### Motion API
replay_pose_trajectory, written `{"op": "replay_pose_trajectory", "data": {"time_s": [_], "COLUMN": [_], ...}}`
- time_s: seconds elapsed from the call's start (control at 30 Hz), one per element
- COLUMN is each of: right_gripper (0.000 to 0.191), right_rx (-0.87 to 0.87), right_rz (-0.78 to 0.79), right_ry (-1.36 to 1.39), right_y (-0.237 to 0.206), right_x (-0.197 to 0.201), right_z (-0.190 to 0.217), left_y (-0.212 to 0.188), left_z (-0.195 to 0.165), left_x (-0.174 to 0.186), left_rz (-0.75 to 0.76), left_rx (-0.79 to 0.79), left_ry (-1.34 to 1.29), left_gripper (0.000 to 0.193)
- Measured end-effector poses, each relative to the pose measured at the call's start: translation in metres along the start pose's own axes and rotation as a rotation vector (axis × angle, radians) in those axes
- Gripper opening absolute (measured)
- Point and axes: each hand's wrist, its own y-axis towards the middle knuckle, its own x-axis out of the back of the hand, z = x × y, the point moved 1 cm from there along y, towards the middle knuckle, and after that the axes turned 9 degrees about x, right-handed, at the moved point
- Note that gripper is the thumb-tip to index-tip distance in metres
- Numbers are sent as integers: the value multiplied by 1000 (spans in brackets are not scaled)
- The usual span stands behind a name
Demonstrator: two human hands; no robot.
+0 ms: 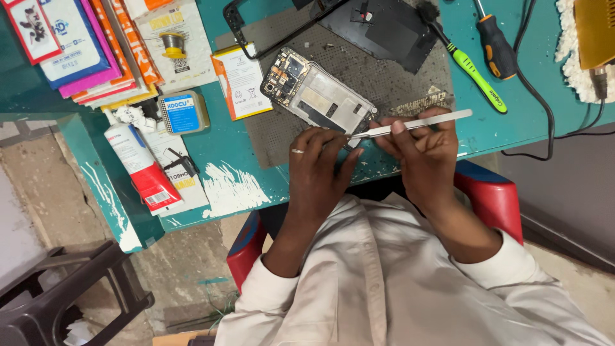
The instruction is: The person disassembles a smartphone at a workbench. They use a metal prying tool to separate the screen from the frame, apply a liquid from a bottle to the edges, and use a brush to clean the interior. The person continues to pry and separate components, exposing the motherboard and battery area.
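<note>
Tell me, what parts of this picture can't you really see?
- Head view: tweezers tips, hidden between the left hand and right hand.
- Opened phone: its near corner, covered by the left hand's fingers.
- Tiny circuit board parts: too small to tell.
- Black phone frame and yellow device: cut off by the picture edges.

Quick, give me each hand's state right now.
Left hand: fingers curled at the tweezers' tip beside the opened phone; grip unclear.
Right hand: closed, holding the tweezers.
</note>
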Motion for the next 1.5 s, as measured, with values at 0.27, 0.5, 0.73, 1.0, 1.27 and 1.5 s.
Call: {"op": "replay_pose_trajectory", "data": {"time_s": [0.27, 0.5, 0.73, 1.0, 1.27, 1.5], "right_gripper": [48, 77, 78, 75, 54, 32], "right_rx": [139, 230, 337, 435, 523, 465], "right_rz": [35, 271, 403, 456, 426, 389], "right_ry": [55, -403, -410, -487, -617, -477], "right_y": [20, 44, 40, 33, 10, 23], "right_x": [16, 24, 21, 9, -4, -6], "right_z": [13, 29, 29, 29, 25, 22], "left_y": [-4, -5, -6, -6, -6, -4], "left_z": [1, 3, 6, 6, 7, 6], "left_x": [0, -1, -2, -2, -3, -1], "left_rz": [1, 9, 13, 17, 13, 18], "left_rx": [-6, -2, 0, 1, -4, -5], "left_ry": [6, 9, 6, 25, 21, 6], "left_gripper": [29, 27, 26, 25, 25, 25]}}
